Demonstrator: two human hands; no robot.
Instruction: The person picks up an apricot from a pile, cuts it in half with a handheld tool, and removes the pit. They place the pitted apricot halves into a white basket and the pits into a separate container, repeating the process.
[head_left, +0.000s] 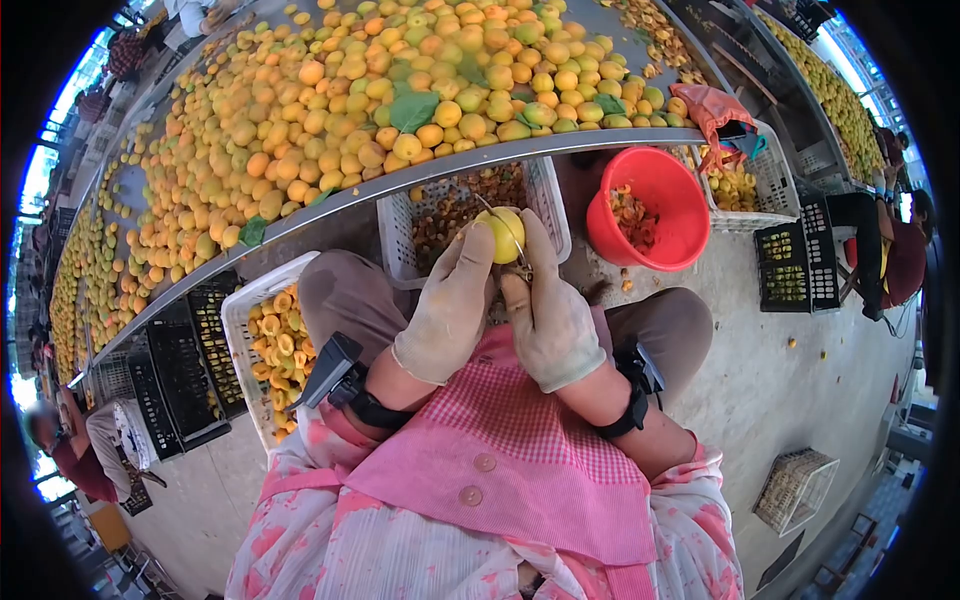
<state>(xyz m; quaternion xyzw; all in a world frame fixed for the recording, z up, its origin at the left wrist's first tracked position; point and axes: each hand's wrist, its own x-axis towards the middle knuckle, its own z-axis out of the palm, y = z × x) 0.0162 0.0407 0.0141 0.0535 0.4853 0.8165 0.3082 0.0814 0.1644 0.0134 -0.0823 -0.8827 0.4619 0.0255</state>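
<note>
My left hand (445, 318), in a pale work glove, grips a yellow-green apricot (497, 232) between thumb and fingers, in front of my chest. Across the fruit runs a thin, curved metal strip (519, 243), thin as a wire or narrow blade. Also gloved, my right hand (556, 328) is closed around the strip's lower end, its index finger lying along the fruit's right side. The glove hides most of what the right fingers grip. Beneath both hands is a pink checked apron (530, 440).
Apricots (330, 110) and some leaves cover a metal-edged table (460, 160) ahead. Below it stand a white crate (400, 235) of scraps and a red bucket (605, 215). Cut apricot halves fill a white crate (235, 325) at my left. Other people work at both sides.
</note>
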